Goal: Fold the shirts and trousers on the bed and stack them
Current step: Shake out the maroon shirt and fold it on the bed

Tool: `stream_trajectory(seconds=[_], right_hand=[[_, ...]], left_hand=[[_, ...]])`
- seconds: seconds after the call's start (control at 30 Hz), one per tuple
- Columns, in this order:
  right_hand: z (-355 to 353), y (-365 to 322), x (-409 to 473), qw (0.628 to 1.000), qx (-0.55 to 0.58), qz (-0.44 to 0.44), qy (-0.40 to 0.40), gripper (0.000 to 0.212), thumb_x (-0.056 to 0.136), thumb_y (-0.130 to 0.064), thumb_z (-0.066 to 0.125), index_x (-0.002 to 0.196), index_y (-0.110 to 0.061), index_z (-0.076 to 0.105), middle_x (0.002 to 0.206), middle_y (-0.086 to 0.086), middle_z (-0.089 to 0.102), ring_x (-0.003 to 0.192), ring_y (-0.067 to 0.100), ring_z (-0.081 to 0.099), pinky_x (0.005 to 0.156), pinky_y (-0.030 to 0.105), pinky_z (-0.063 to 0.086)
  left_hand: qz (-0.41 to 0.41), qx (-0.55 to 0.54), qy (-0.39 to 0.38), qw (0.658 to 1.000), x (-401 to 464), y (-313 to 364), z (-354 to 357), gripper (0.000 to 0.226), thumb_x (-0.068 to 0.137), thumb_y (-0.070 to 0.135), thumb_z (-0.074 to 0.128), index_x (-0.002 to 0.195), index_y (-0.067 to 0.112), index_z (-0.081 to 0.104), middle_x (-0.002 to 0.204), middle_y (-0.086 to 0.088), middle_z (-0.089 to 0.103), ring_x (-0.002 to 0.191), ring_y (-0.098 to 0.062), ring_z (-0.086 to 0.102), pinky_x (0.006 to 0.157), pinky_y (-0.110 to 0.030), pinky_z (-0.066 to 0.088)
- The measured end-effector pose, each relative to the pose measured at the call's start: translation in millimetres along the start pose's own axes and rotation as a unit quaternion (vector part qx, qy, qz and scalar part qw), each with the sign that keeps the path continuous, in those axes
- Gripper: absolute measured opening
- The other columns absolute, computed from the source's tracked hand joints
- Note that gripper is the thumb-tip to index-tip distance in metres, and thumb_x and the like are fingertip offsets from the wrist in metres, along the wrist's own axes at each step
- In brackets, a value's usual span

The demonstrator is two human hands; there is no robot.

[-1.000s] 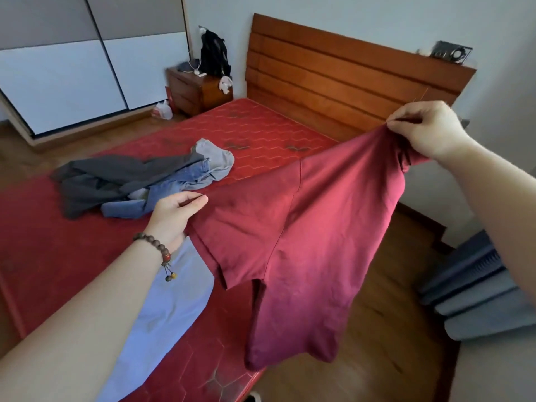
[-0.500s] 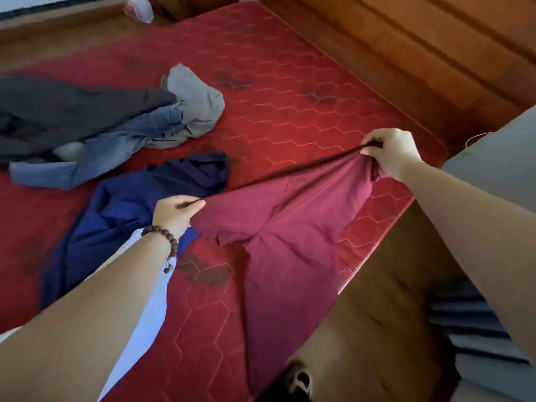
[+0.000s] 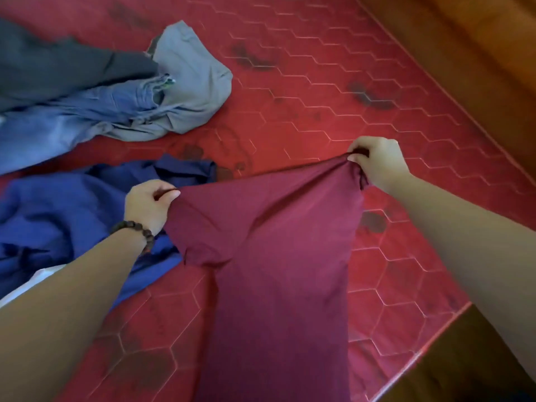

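A maroon shirt is stretched between my two hands over the red mattress. My left hand, with a bead bracelet at the wrist, pinches its left upper edge. My right hand grips the right upper corner. The shirt's body hangs toward me, and one short sleeve droops below my left hand. A dark blue garment lies crumpled under my left arm. Farther back lie a grey garment, blue jeans and a dark grey piece in one pile.
The wooden headboard runs along the upper right. The mattress edge drops to a wooden floor at the lower right. A white cloth peeks out beneath my left forearm.
The view has tilted down toward the mattress. Both hands have brought the maroon shirt from the air beside the bed down low over the mattress, still holding its top edge.
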State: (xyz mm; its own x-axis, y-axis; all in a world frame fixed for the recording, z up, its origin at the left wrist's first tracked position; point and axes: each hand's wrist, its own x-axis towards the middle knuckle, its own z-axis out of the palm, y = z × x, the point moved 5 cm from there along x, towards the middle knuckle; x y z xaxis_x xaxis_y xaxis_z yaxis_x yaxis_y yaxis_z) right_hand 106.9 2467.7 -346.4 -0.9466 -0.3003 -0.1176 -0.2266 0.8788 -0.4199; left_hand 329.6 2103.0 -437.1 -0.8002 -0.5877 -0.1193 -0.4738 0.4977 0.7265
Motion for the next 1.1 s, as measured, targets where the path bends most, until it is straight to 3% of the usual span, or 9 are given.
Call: stream_trajectory(seconds=[0.17,0.27,0.37,0.47,0.63,0.77,0.87,0.97,1.1], right_hand=[[70.4,17.5,39.5,0.993,-0.105,0.015,-0.044,0.064,0.088,-0.028,0.067,0.144,-0.014,0.038,0.15,0.014,0.035,0.137,0.034,0.033,0.115,0.044,0.026],[112.5,14.7,17.1,0.988,-0.135,-0.068,-0.003,0.052,0.093,-0.022,0.059,0.141,-0.008,0.045,0.151,0.016,0.034,0.145,0.029,0.022,0.12,0.047,0.011],[154.5,8.9,-9.2,0.98,-0.125,-0.155,0.021,0.04,0.092,-0.014,0.059,0.131,-0.005,0.057,0.144,0.017,0.045,0.143,0.032,0.029,0.118,0.054,0.015],[195.1,13.9,-15.6,0.968,-0.176,-0.176,-0.031,0.048,0.097,-0.037,0.047,0.142,-0.021,0.046,0.155,0.009,0.032,0.147,0.03,0.018,0.118,0.058,0.009],[228.2,48.7,-12.7,0.951,-0.254,-0.135,-0.115,0.062,0.091,-0.066,0.002,0.148,-0.044,-0.011,0.162,-0.002,-0.008,0.149,0.025,-0.013,0.118,0.052,-0.009],[201.8,35.3,-4.8,0.974,-0.134,-0.175,-0.049,0.057,0.098,-0.055,0.022,0.15,-0.034,0.029,0.16,0.006,0.02,0.148,0.028,0.013,0.119,0.051,0.007],[155.0,59.9,16.0,0.988,-0.018,-0.025,0.151,0.044,0.095,-0.03,0.053,0.136,-0.014,0.052,0.136,0.019,0.048,0.122,0.037,0.047,0.099,0.049,0.038],[152.6,103.4,40.7,0.958,0.11,0.259,0.058,0.057,0.09,-0.034,0.065,0.13,-0.001,0.042,0.127,0.023,0.053,0.117,0.041,0.051,0.092,0.045,0.041],[159.8,101.1,63.7,0.966,0.117,0.232,-0.013,0.03,0.087,-0.024,0.07,0.108,-0.003,0.062,0.108,0.018,0.066,0.104,0.033,0.061,0.077,0.029,0.039]], left_hand=[[-0.031,0.131,0.062,0.989,18.2,-1.2,33.1,0.032,0.09,0.014,0.064,0.118,-0.003,0.06,0.118,-0.026,0.058,0.113,-0.043,0.051,0.097,-0.048,0.039],[0.117,0.154,0.066,0.979,3.4,33.5,69.9,0.026,0.082,-0.002,0.063,0.108,-0.007,0.064,0.114,-0.029,0.058,0.109,-0.047,0.052,0.096,-0.051,0.041],[0.227,0.16,-0.045,0.96,-12.3,60.6,135.6,0.03,0.077,-0.005,0.065,0.107,-0.004,0.068,0.12,-0.027,0.06,0.112,-0.044,0.057,0.1,-0.049,0.044],[0.203,0.277,-0.179,0.922,-21.3,46.1,197.2,0.049,0.098,0.031,0.044,0.146,0.019,0.04,0.157,-0.009,0.028,0.145,-0.03,0.022,0.119,-0.047,0.014],[0.172,0.366,-0.159,0.901,-24.0,6.1,217.9,0.064,0.092,0.066,0.013,0.151,0.045,-0.002,0.162,0.009,-0.008,0.149,-0.03,-0.009,0.112,-0.063,-0.008],[0.177,0.319,-0.078,0.928,-11.4,25.4,206.0,0.061,0.092,0.056,0.029,0.147,0.029,0.036,0.15,-0.002,0.04,0.141,-0.03,0.03,0.113,-0.061,0.012],[0.172,0.295,0.006,0.94,18.6,33.5,189.6,0.048,0.095,0.037,0.045,0.135,0.01,0.051,0.13,-0.011,0.055,0.123,-0.031,0.048,0.109,-0.051,0.031],[0.124,0.34,-0.054,0.931,43.3,29.7,188.0,0.042,0.095,0.041,0.05,0.124,0.01,0.051,0.117,-0.01,0.056,0.111,-0.031,0.051,0.091,-0.042,0.041],[0.148,0.407,-0.112,0.894,52.7,31.3,190.7,0.04,0.099,0.05,0.037,0.101,0.013,0.051,0.091,-0.004,0.064,0.082,-0.025,0.063,0.059,-0.034,0.043]])
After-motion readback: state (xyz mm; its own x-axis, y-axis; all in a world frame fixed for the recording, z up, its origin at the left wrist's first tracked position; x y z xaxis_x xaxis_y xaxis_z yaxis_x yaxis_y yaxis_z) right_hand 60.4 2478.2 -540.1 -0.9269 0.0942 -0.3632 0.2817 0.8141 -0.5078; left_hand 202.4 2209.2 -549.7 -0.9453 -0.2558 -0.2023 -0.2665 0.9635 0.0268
